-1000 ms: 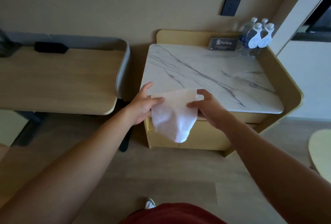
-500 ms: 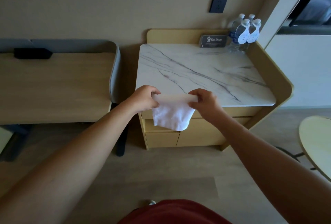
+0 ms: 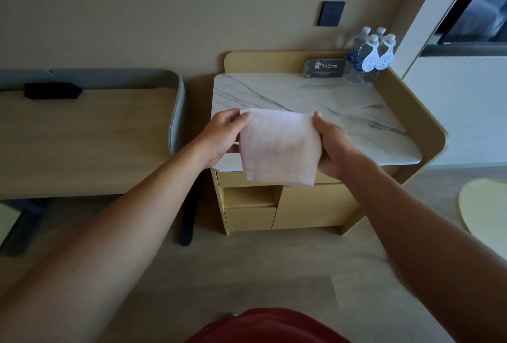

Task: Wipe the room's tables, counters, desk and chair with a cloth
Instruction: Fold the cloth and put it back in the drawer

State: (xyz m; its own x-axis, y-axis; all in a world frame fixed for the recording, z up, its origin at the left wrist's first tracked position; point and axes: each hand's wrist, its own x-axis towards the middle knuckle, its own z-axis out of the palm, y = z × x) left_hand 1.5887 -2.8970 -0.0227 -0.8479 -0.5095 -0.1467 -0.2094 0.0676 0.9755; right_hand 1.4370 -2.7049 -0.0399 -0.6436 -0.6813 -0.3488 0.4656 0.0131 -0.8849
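A white cloth (image 3: 278, 148), folded into a rough square, hangs in the air over the front edge of the marble counter (image 3: 343, 112). My left hand (image 3: 222, 137) grips its left edge, thumb on top. My right hand (image 3: 330, 145) grips the right edge the same way. The cloth's lower part drapes below the counter's front lip and does not lie on the marble. The wooden desk (image 3: 87, 139) with a grey raised rim stands to the left.
Several water bottles (image 3: 370, 54) and a dark "The Shop" sign (image 3: 325, 68) stand at the counter's back right. A black item (image 3: 52, 91) lies on the desk's far side. A pale round table edge (image 3: 482, 205) shows at right. Yellow cabinet fronts (image 3: 301, 205) sit below the marble.
The cloth has been folded from a hanging pouch into a flatter square, and both hands have raised it a little over the counter's front edge. The camera has moved closer.
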